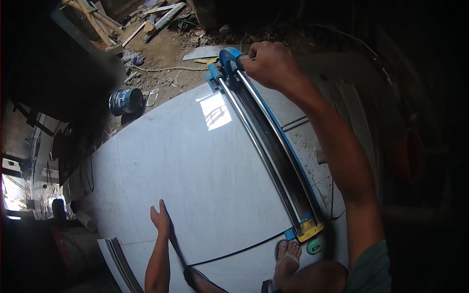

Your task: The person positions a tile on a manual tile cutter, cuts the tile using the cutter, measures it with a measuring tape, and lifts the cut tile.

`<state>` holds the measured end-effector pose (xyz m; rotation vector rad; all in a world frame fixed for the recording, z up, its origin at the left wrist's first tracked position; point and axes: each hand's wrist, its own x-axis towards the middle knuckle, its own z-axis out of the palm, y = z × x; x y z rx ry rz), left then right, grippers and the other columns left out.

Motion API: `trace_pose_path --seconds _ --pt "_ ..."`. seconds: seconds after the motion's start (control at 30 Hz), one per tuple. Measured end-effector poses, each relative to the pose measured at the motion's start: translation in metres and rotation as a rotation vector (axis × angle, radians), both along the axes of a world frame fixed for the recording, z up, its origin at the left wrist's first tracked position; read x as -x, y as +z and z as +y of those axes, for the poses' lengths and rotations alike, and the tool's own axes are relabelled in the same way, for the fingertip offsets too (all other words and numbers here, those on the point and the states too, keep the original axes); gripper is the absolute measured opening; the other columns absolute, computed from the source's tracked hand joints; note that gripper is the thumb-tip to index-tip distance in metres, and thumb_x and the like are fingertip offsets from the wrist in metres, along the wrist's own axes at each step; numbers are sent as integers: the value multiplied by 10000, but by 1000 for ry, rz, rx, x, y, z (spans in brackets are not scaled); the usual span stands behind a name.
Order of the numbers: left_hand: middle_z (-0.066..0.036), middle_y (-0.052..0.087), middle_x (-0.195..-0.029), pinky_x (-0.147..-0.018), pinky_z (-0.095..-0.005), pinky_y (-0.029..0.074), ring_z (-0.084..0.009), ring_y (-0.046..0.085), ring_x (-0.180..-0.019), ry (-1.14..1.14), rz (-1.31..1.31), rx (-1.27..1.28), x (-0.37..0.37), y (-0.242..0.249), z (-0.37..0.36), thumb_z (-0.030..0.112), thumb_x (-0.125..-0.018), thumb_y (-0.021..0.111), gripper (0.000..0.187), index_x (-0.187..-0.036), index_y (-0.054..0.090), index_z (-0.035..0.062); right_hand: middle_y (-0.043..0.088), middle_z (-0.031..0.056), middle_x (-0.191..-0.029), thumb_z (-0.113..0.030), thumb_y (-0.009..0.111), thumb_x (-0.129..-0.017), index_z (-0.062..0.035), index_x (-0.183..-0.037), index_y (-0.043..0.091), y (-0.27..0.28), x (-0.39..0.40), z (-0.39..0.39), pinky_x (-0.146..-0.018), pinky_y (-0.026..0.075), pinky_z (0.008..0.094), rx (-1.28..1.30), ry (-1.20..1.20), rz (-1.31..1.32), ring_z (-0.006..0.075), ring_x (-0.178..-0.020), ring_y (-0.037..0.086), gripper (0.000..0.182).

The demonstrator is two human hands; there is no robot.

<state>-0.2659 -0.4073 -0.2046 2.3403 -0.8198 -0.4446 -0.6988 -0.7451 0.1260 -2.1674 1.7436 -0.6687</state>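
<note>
A manual tile cutter (pixel 264 141) with two shiny rails, blue ends and a yellow near foot lies lengthwise to the right of centre. My right hand (pixel 271 61) is closed around the handle at its far blue end. Beside and under the cutter spreads a large pale tile (pixel 195 171), with a bright light patch reflected near its far edge. My left hand (pixel 160 217) is low over the left part of this tile, fingers stretched out and nothing held, its dark shadow just to the right.
My sandalled foot (pixel 288 256) is by the cutter's near end, next to a green tape measure (pixel 314 246). A dark bucket (pixel 126 101) lies beyond the tile. Wood scraps (pixel 163 22) and rubble cover the far ground; a reddish bucket (pixel 406 155) stands in shadow at right.
</note>
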Motion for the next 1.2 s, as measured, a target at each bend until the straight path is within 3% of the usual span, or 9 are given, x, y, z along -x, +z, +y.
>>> trace_pose_path --seconds 0.3,0.43,0.47,0.73,0.9,0.93,1.03,1.07,1.2 --pt "-383 586 -1311 -1117 -458 399 -430 554 -1285 47 -91 -13 7 3 -9 559 -969 649 875 -1295 502 -239 728 238 -816 -244 646 -847 19 -852 764 -10 -2 -6 -788 592 474 127 16 85 353 -757 744 288" --pt "-383 579 -1320 -1136 -454 381 -412 539 -1312 53 3 -8 15 12 -12 555 -970 652 894 -1314 479 -252 724 302 -1019 -307 633 -880 40 -970 755 7 -10 -1 -929 547 453 66 -39 130 399 -991 721 379" --pt "-384 571 -1331 -1145 -452 373 -408 528 -1327 46 28 -1 15 12 -11 550 -969 655 899 -1322 469 -256 692 328 -880 -310 631 -773 56 -819 738 -6 -6 -11 -862 561 504 197 7 21 469 -892 706 385" --pt "-395 457 -1467 -1204 -452 305 -448 428 -1421 34 114 -14 68 14 -38 535 -952 685 956 -1398 389 -257 702 331 -934 -282 615 -821 59 -889 754 -4 -7 -6 -912 541 498 168 32 65 462 -945 709 374" --pt "-386 502 -1418 -1187 -443 319 -416 469 -1377 16 120 14 69 7 -43 544 -953 680 961 -1388 392 -264 695 342 -978 -251 594 -835 56 -903 750 -16 0 -3 -923 531 516 139 20 45 481 -980 698 351" --pt "-380 518 -1401 -1181 -437 323 -401 484 -1360 1 117 8 67 8 -42 551 -952 678 970 -1388 389 -266 691 358 -963 -230 587 -839 79 -1053 694 -20 3 0 -904 524 541 144 27 30 503 -955 688 391" --pt "-380 538 -1381 -1178 -437 329 -408 492 -1358 -13 101 -28 70 16 -42 551 -955 672 959 -1381 402 -264 728 226 -880 -255 635 -878 14 -1014 747 -41 9 13 -806 580 480 134 67 73 340 -817 748 321" --pt "-382 526 -1395 -1180 -434 328 -409 480 -1372 -18 108 -28 72 20 -43 557 -952 672 968 -1389 396 -262 726 222 -909 -263 625 -898 20 -1171 700 -42 14 16 -821 575 477 50 87 76 330 -840 747 400" --pt "-379 465 -1465 -1189 -428 323 -406 428 -1427 -4 143 -37 69 19 -42 574 -941 672 1015 -1443 340 -243 716 199 -849 -290 597 -932 30 -1280 645 -64 24 23 -754 565 435 155 106 117 260 -754 724 476"
